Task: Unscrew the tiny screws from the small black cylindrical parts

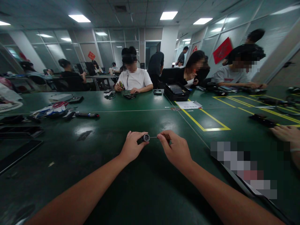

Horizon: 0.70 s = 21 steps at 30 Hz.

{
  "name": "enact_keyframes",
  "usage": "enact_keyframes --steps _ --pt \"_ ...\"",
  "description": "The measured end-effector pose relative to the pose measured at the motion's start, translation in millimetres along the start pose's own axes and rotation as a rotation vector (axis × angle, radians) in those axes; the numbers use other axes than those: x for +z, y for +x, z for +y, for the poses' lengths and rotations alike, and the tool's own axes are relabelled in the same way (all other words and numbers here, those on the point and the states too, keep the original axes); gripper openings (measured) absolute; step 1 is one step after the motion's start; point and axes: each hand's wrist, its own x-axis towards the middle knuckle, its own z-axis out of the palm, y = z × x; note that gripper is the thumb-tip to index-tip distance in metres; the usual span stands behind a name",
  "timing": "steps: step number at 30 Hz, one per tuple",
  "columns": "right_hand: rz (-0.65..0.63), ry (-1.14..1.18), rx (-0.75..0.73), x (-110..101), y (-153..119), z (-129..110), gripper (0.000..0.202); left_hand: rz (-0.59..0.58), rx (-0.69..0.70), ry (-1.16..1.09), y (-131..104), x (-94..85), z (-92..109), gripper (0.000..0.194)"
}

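Observation:
My left hand [131,145] is closed around a small black flashlight-like cylinder [146,137], whose round, silver-rimmed end faces me. Just to the right, my right hand [176,149] pinches a thin-shafted tool [153,137], with part of its dark brownish handle showing behind the fingers. The shaft points left at the cylinder's side; I cannot tell whether its tip touches or enters it. Both hands are over the green tabletop [112,187], near the middle of the view.
To the left lie a black pen-like tool [87,115], a pile of gloves and cables [55,109] and a black tray [21,132]. A black bin [176,92] stands across the table. At right are yellow tape lines [217,129] and another person's hand [283,136].

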Motion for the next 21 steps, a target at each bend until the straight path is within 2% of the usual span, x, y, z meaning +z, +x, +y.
enact_keyframes --steps 5,10,13,21 --pt "-0.043 -0.007 0.013 -0.6 -0.7 0.5 0.025 -0.004 0.016 -0.002 -1.1 0.7 -0.8 0.034" --pt "-0.064 0.026 -0.079 -1.2 -1.4 -0.6 0.021 -0.022 0.034 -0.022 -1.3 0.6 -2.1 0.031" --pt "-0.076 0.044 -0.126 -2.1 -1.0 -0.3 0.025 -0.015 0.031 -0.033 -1.3 0.0 -2.6 0.032" --pt "-0.103 0.015 -0.049 -1.7 0.1 -1.9 0.031 -0.018 0.018 -0.015 -0.6 0.2 -0.5 0.033"
